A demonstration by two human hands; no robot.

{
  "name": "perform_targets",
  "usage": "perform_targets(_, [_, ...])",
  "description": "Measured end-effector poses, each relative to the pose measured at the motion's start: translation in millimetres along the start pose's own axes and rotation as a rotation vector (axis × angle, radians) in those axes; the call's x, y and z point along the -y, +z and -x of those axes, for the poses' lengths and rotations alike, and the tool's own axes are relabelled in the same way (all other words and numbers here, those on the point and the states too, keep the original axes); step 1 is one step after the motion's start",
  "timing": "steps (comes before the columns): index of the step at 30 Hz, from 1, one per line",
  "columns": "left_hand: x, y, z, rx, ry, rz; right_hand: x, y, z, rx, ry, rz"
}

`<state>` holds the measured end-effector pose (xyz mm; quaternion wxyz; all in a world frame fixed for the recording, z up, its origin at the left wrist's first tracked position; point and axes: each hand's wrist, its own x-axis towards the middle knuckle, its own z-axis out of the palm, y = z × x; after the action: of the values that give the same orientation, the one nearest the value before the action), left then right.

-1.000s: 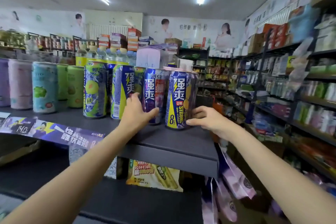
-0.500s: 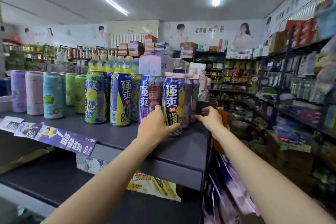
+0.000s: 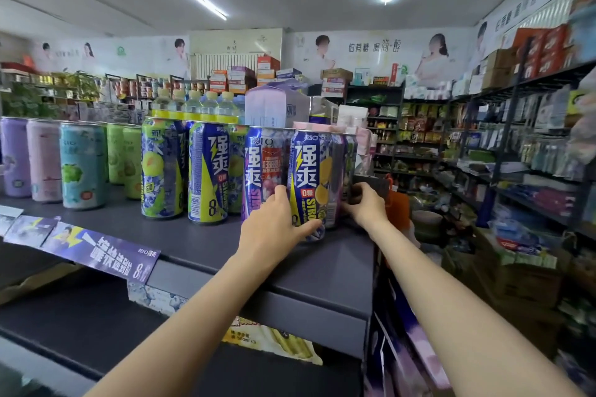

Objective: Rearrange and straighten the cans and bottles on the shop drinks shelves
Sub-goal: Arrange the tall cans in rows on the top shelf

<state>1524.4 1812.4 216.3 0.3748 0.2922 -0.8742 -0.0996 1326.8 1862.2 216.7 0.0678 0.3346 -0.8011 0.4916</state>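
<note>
The dark grey shelf [image 3: 200, 245] in front of me carries upright cans: pastel cans [image 3: 48, 164] toward ten o'clock, blue-and-yellow cans [image 3: 208, 171] at twelve, and a purple can [image 3: 309, 184] near its one o'clock end. A purple price strip [image 3: 106, 255] lines its front edge.

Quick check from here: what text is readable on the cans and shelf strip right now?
"RIO", "强爽", "0糖": lemon can gripped by the left hand.
"强爽", "8": blue-yellow can.
"RIO": shelf strip; its other text is blurred.
"怕蔗糖 喝简醇": wall banner.
Smaller print is unreadable.
</note>
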Motion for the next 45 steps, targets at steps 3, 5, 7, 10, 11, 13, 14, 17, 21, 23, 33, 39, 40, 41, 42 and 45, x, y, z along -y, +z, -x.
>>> perform_targets(3, [-0.7,-0.6,0.5,0.003,0.002,-0.006,-1.6,2.5,0.0,-0.006,0.007,-0.012])
perform_targets(5, [-1.7,-1.8,0.9,0.008,0.004,-0.001,-3.0,2.3,0.8,0.001,-0.012,-0.015])
perform_targets(7, [-1.9,-2.9,1.2,0.013,0.006,0.005,-5.0,0.7,1.8,0.012,-0.014,-0.053])
perform_targets(10, [-2.1,-3.3,1.8,0.019,0.009,0.007,-12.6,-2.7,5.0,0.031,0.051,-0.206])
perform_targets(11, [-2.2,-3.4,1.7,0.020,0.011,0.004,-13.8,-4.9,7.1,0.064,0.085,-0.322])
perform_targets(13, [-2.2,-2.6,1.4,0.022,0.015,-0.004,-13.1,-10.7,14.0,0.173,0.106,-0.509])
perform_targets(14, [-2.0,-2.0,1.3,0.023,0.016,-0.004,-12.0,-13.6,16.3,0.226,0.071,-0.501])
perform_targets(17, [-2.2,-1.2,2.3,0.018,0.017,-0.008,-10.8,-14.7,17.3,0.241,-0.046,-0.264])
perform_targets(21, [-4.4,-4.3,5.4,-0.061,0.045,-0.017,-8.9,-11.9,19.4,0.187,-0.043,-0.274])
perform_targets(23, [-5.1,-5.8,6.0,-0.076,0.059,-0.007,-8.3,-12.0,19.9,0.174,-0.043,-0.265])
perform_targets(33, [-2.6,-4.1,4.0,-0.036,0.059,-0.015,5.1,-15.3,36.9,0.118,-0.098,-0.309])
perform_targets(39, [22.3,-18.5,0.0,-0.112,0.063,0.168,50.7,-38.0,74.3,0.290,-0.097,-0.316])
perform_targets(40, [30.2,-22.9,-1.9,-0.156,0.071,0.173,56.7,-38.4,80.5,0.323,-0.071,-0.283])
perform_targets(41, [38.2,-26.5,-3.5,-0.178,0.070,0.173,62.0,-37.4,85.9,0.346,-0.041,-0.251])
perform_targets(42, [45.5,-29.9,-5.1,-0.176,0.070,0.175,66.9,-35.5,90.7,0.355,-0.011,-0.223])
perform_targets(45, [62.2,-36.7,-5.8,-0.034,0.126,0.237,82.0,-25.7,101.5,0.286,0.027,-0.059])
